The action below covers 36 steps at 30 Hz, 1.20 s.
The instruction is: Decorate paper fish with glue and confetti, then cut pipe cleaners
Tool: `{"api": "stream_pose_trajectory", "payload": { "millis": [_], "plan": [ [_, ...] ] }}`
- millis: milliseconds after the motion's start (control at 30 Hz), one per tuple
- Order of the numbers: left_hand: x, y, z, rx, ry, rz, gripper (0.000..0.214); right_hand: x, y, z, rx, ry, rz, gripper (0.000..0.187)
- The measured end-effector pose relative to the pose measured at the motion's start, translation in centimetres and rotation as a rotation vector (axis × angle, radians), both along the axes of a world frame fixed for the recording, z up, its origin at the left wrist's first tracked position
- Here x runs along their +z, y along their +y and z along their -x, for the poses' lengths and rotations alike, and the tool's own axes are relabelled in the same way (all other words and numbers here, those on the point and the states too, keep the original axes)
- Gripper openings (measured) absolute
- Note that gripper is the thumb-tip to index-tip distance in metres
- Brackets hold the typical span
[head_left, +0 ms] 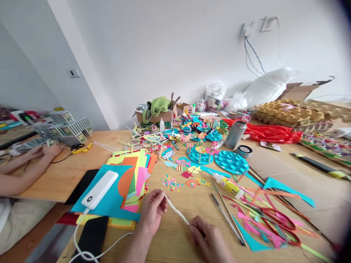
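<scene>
A short white cord point(176, 209) runs between my two hands above the near part of the wooden table. My left hand point(153, 211) pinches its upper left end between thumb and fingers. At the lower right end, my right hand point(205, 237) has its fingers closed on the cord. Just beyond lie a small heap of paper confetti point(171, 182) and several paper fish point(194, 169). Left of my left hand is a stack of coloured paper point(109, 190) with a white power bank point(100, 190) on it. A brush and a pen point(229, 219) lie right of my right hand.
Red-handled scissors point(282, 223) lie among paper scraps at right. A yellow glue bottle point(229, 184), blue discs point(231, 162) and a metal flask point(236, 135) stand or lie farther back. Tangled yarn point(142, 138) lies before a cardboard box point(153, 117). Another person's hands point(49, 149) work at left.
</scene>
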<state>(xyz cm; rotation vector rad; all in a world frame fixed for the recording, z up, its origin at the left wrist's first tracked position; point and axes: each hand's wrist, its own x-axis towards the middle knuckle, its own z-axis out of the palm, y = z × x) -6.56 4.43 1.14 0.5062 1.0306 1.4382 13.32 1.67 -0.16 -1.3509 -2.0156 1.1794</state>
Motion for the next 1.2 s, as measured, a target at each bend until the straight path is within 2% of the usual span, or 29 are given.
{"api": "stream_pose_trajectory", "payload": {
  "millis": [233, 433, 533, 633, 733, 867, 1100, 1200],
  "plan": [
    [0.1, 0.2, 0.0, 0.066, 0.051, 0.001, 0.038, 0.4, -0.6, -0.1, 0.027, -0.081, -0.171, 0.033],
    [-0.2, 0.2, -0.2, 0.141, 0.072, -0.001, 0.038, -0.2, -1.0, 0.8, 0.204, -0.130, -0.310, 0.032],
    [-0.2, 0.2, -0.2, 0.137, 0.070, -0.001, 0.039, -0.1, -1.1, 1.3, 0.229, -0.098, -0.246, 0.031],
    [0.0, 0.1, -0.1, 0.100, 0.057, -0.003, 0.037, 0.3, -1.1, 1.2, 0.174, -0.045, -0.132, 0.032],
    [0.1, 0.1, 0.0, 0.072, 0.046, 0.000, 0.036, 0.5, -1.3, 0.8, 0.134, -0.023, -0.083, 0.034],
    [0.0, 0.0, 0.1, 0.086, 0.042, -0.005, 0.035, 0.4, -1.5, 0.4, 0.139, -0.041, -0.075, 0.036],
    [0.0, 0.1, 0.2, 0.108, 0.053, -0.016, 0.036, -0.6, -1.5, 1.0, 0.197, -0.063, -0.158, 0.037],
    [0.3, -0.1, 0.2, 0.056, 0.069, -0.021, 0.033, 0.3, -1.4, 0.8, 0.269, -0.121, -0.129, 0.030]
  ]
}}
